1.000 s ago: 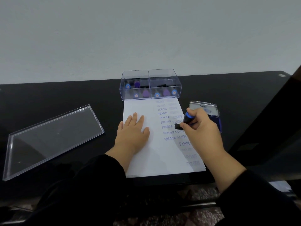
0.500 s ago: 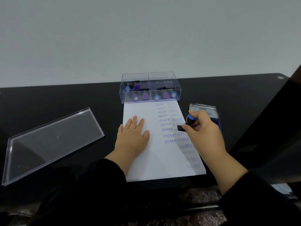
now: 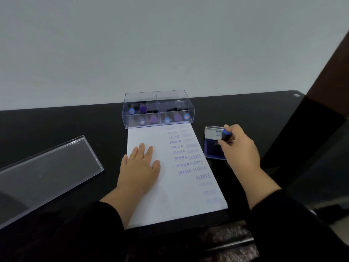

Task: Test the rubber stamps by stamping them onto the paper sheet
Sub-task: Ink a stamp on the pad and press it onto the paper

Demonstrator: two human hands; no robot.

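A white paper sheet (image 3: 170,195) lies on the black table, with two columns of blue prints reading FRAGILE and SAMPLE down its right half. My left hand (image 3: 140,169) rests flat on the sheet's left part, fingers straight. My right hand (image 3: 238,148) grips a black rubber stamp (image 3: 225,136) with a blue cap and holds it down on the blue ink pad (image 3: 213,148), which lies open just right of the sheet. The stamp's face is hidden against the pad.
A clear plastic box (image 3: 158,110) with two compartments holds several blue- and purple-capped stamps at the sheet's far end. Its clear lid (image 3: 47,176) lies on the table to the left. The black table (image 3: 56,125) ends near my body; a dark panel rises at right.
My right hand has carried the stamp off the paper, rightward, and set it on the ink pad. My left hand stays flat on the sheet.
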